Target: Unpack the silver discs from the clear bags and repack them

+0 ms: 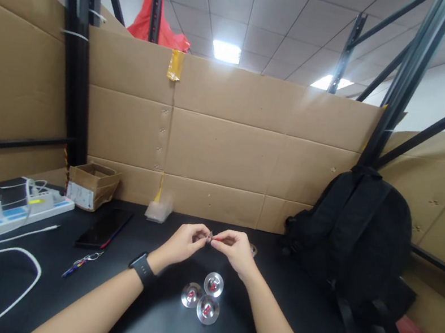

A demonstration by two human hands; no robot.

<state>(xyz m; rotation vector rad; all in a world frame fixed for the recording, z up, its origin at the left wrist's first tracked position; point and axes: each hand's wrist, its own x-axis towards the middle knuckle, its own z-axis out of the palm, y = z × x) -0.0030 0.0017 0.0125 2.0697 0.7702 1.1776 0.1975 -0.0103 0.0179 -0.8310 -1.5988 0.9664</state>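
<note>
My left hand (185, 242) and my right hand (237, 251) meet above the black table, fingertips pinched together. Between them is a small object (209, 237), greyish, with a bit of red at the right fingertips; it is too small and covered to name. Below the hands, three clear round cup-like discs, a top one (214, 284), a left one (191, 295) and a lower one (208, 310), sit close together on the table, each with a red bit at its middle. Partly hidden behind my right hand lies another clear round piece (253, 250).
A black backpack (366, 232) stands at the right. Leftward are a phone (104, 227), a keyring (82, 263), a small cardboard box (92, 185), a white power strip (20, 214) and a looped white cable (39, 266). A translucent packet (159, 211) lies by the cardboard wall (221, 149).
</note>
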